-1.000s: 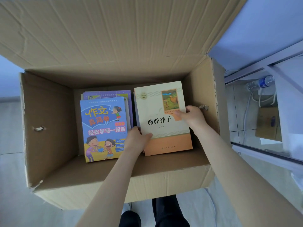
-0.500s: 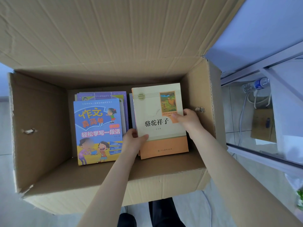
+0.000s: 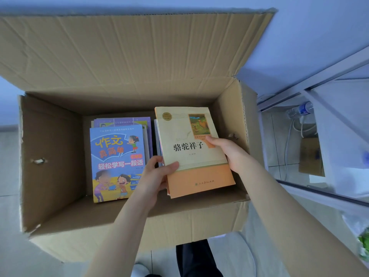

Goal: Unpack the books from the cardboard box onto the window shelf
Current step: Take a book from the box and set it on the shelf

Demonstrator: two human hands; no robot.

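Left hand (image 3: 153,176) and right hand (image 3: 229,150) grip the cream-and-orange book (image 3: 191,156) by its side edges; it has risen slightly at frame centre, still within the cardboard box (image 3: 52,156), so lifting-out seems begun

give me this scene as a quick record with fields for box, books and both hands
box: open cardboard box, far flap raised
held book: cream and orange book, right side of box
left hand: grips the book's left edge, thumb on cover
right hand: grips its right edge, thumb on cover
other books: blue cartoon book on the left, lying on a purple book
outside box: water bottle, to the right
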